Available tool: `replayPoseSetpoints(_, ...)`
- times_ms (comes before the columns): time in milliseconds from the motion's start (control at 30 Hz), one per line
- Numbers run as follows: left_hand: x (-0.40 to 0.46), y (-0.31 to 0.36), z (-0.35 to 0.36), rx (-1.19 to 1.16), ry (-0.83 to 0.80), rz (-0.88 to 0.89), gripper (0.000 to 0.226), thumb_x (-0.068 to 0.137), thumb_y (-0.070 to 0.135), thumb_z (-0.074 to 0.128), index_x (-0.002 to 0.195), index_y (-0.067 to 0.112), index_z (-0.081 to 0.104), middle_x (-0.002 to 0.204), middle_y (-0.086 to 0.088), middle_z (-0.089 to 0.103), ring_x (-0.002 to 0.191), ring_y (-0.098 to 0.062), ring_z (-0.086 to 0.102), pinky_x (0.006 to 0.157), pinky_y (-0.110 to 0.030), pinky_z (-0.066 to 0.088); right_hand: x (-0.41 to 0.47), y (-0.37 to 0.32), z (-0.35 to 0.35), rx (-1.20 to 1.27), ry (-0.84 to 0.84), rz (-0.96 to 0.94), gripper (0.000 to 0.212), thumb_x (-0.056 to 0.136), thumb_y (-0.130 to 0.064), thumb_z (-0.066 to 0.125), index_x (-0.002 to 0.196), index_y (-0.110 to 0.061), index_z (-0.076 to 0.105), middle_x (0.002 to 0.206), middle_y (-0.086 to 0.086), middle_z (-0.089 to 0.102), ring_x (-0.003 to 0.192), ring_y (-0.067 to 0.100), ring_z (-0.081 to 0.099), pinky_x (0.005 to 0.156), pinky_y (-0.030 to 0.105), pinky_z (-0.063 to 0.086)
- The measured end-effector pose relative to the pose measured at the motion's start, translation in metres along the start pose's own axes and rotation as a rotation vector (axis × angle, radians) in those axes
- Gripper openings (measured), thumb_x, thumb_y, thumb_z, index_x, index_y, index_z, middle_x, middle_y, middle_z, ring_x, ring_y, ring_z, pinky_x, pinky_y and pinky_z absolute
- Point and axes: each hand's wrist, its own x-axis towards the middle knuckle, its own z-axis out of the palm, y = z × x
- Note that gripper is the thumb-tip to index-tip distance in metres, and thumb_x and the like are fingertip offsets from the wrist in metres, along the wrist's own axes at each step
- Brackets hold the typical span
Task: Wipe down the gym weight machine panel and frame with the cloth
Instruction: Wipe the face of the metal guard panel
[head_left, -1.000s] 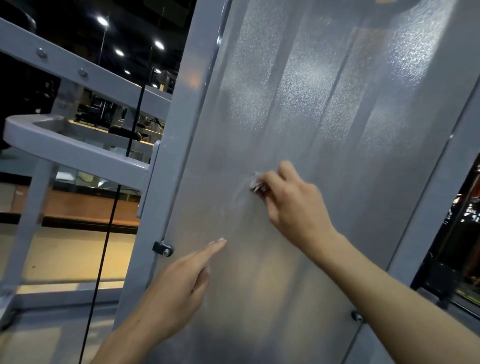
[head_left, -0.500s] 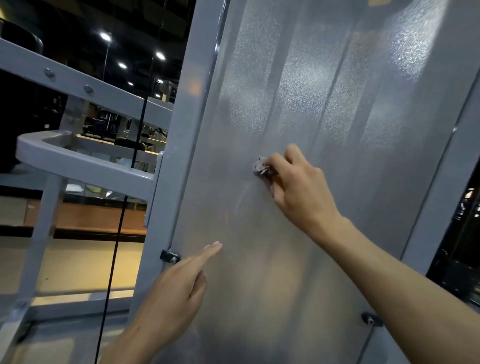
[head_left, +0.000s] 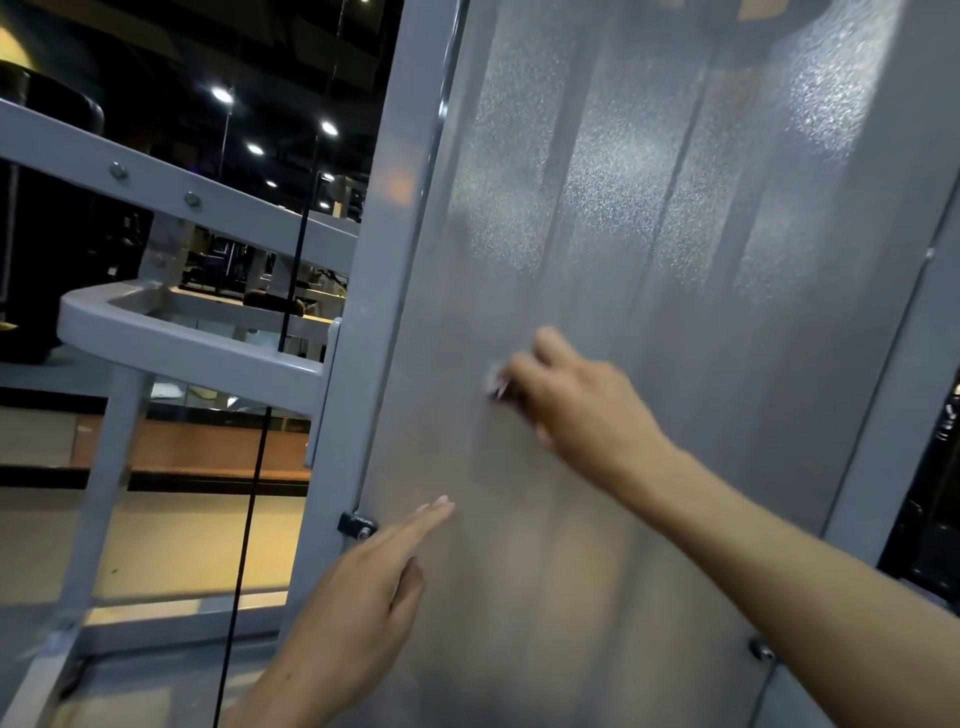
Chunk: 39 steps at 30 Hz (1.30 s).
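While pinching a small pale cloth (head_left: 492, 380) between curled fingers, right hand (head_left: 582, 402) pressed to panel (head_left: 649, 234) about mid-height, blurred. Cloth mostly hidden under fingertips, only a crumpled whitish edge showing at hand's left, touching panel. Right forearm reaching in from lower right corner. Left hand (head_left: 358, 587) lower and to the left, released, fingers straight, fingertips at panel near its left edge; contact hard to tell. Just beside left fingertips, a small black clip (head_left: 357, 525) with a bolt, fixed where panel meets grey frame (head_left: 387, 291). Panel grey, speckled, with vertical bands of glare. Another bolt (head_left: 759, 649) low on panel's right side. Left of frame, a horizontal grey bar (head_left: 192, 348) joined to it, a slanted beam (head_left: 156, 184) with two bolts above. Thin black cable (head_left: 260, 467) hanging down in front of bar. Beyond, dim gym, ceiling lights (head_left: 222, 95), pale floor (head_left: 208, 540).
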Motion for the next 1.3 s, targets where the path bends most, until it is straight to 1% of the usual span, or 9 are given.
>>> replayPoseSetpoints(133,0.001,-0.001,0.000,0.003,-0.009,-0.007,0.068,0.105,0.011,0.046,0.146,0.062,0.029,0.147,0.047,0.029,0.135,0.030,0.021,0.109,0.000,0.021,0.026,0.008,-0.006,-0.027,0.139,0.184,0.017,0.092,-0.021,0.072,0.096,-0.010,0.059,0.093,0.011,0.046,0.057,0.044,0.053,0.044,0.046,0.049)
replayPoseSetpoints(267,0.000,-0.003,0.000,0.008,-0.005,0.003,0.069,0.103,0.008,0.048,0.144,0.062,0.033,0.148,0.043,0.034,0.136,0.027,0.024,0.108,-0.001,0.022,-0.010,-0.031,0.023,0.045,0.026,0.000,0.021,0.087,-0.015,0.065,0.094,-0.022,0.046,0.090,0.010,0.045,0.050,0.039,0.052,0.036,0.037,0.041)
replayPoseSetpoints(433,0.001,-0.004,-0.002,0.004,-0.006,-0.010,0.064,0.104,0.011,0.047,0.144,0.060,0.037,0.150,0.038,0.034,0.126,0.033,0.023,0.102,0.005,0.019,-0.043,-0.062,0.041,0.019,-0.189,-0.168,0.008,0.083,-0.018,0.049,0.088,-0.018,0.054,0.088,0.005,0.045,0.048,0.026,0.055,0.038,0.029,0.020)
replayPoseSetpoints(600,-0.001,-0.009,-0.002,0.022,-0.005,-0.018,0.067,0.104,0.012,0.047,0.142,0.066,0.035,0.145,0.047,0.030,0.129,0.035,0.019,0.109,-0.004,0.024,0.027,-0.015,0.012,-0.007,0.112,0.067,0.022,0.091,-0.022,0.071,0.093,-0.022,0.049,0.091,0.011,0.048,0.051,0.041,0.055,0.038,0.037,0.043)
replayPoseSetpoints(700,-0.001,-0.006,-0.004,0.026,-0.010,-0.021,0.068,0.104,0.011,0.047,0.144,0.064,0.034,0.146,0.045,0.028,0.133,0.028,0.023,0.111,-0.004,0.024,0.040,-0.015,0.007,-0.040,0.175,0.170,0.022,0.088,-0.015,0.074,0.088,-0.012,0.053,0.091,0.013,0.048,0.050,0.043,0.051,0.038,0.040,0.043)
replayPoseSetpoints(967,0.000,-0.007,-0.009,0.028,-0.025,-0.013,0.064,0.103,0.011,0.046,0.143,0.061,0.038,0.144,0.043,0.039,0.135,0.017,0.036,0.102,0.002,0.026,-0.025,-0.074,0.049,0.006,-0.141,-0.175,0.019,0.080,-0.022,0.037,0.084,-0.018,0.055,0.086,0.005,0.052,0.046,0.024,0.056,0.040,0.029,0.015)
replayPoseSetpoints(1067,0.000,-0.008,-0.011,0.016,-0.013,-0.028,0.064,0.103,0.011,0.047,0.143,0.061,0.039,0.149,0.039,0.035,0.137,0.020,0.030,0.108,-0.002,0.025,0.011,-0.052,0.036,0.004,-0.038,-0.175,0.011,0.087,-0.018,0.052,0.092,-0.024,0.044,0.090,0.009,0.053,0.045,0.031,0.057,0.034,0.029,0.026)
replayPoseSetpoints(1167,-0.001,-0.008,-0.012,0.006,-0.018,-0.028,0.069,0.103,0.009,0.048,0.139,0.067,0.035,0.146,0.043,0.030,0.128,0.034,0.019,0.110,-0.002,0.023,0.059,-0.024,0.013,-0.027,0.115,0.077,0.023,0.091,-0.019,0.072,0.093,-0.019,0.049,0.098,0.011,0.050,0.049,0.041,0.054,0.039,0.038,0.045)
replayPoseSetpoints(1300,-0.001,-0.011,-0.011,0.006,-0.004,-0.022,0.067,0.103,0.010,0.049,0.139,0.066,0.037,0.145,0.043,0.032,0.122,0.040,0.017,0.105,0.004,0.021,0.054,-0.043,0.024,0.022,0.086,0.098,0.028,0.082,-0.009,0.072,0.091,-0.020,0.047,0.094,0.012,0.049,0.043,0.040,0.048,0.039,0.030,0.030)
